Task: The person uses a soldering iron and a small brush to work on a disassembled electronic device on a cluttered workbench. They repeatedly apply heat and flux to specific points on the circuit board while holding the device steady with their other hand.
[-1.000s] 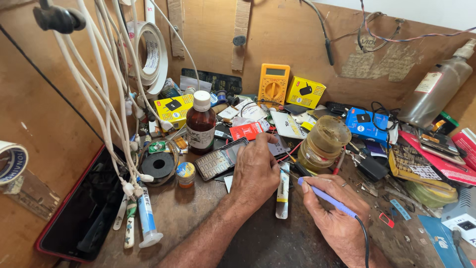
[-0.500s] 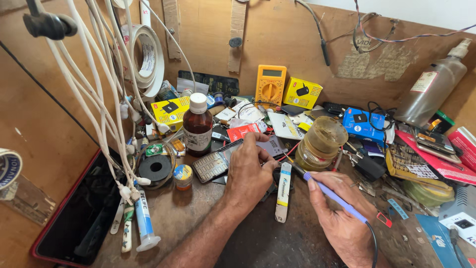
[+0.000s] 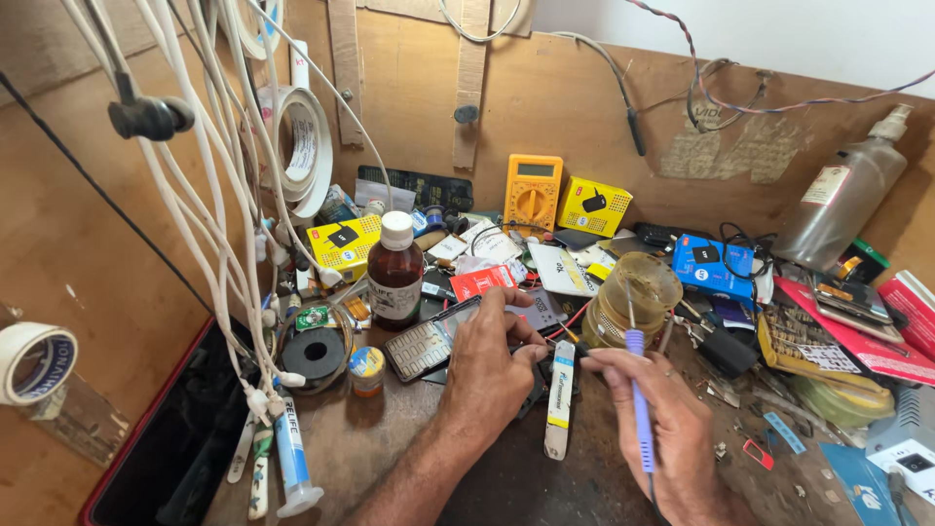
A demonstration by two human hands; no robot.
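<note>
Bright, even daylight; sharp focus, wide-angle edge distortion.

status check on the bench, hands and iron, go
Left hand pressing down on dark phone part. Right hand gripping purple soldering iron, tip up near the left fingers. White tube lies between the hands.

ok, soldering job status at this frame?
Done: nothing finished shows; the board is hidden under the left hand. In hand: the right hand holds a purple soldering iron upright, tip near the murky jar, away from the board, while the left hand presses on the dark device beside the keypad phone. Left: no joint is visible, so I can't tell.
</note>
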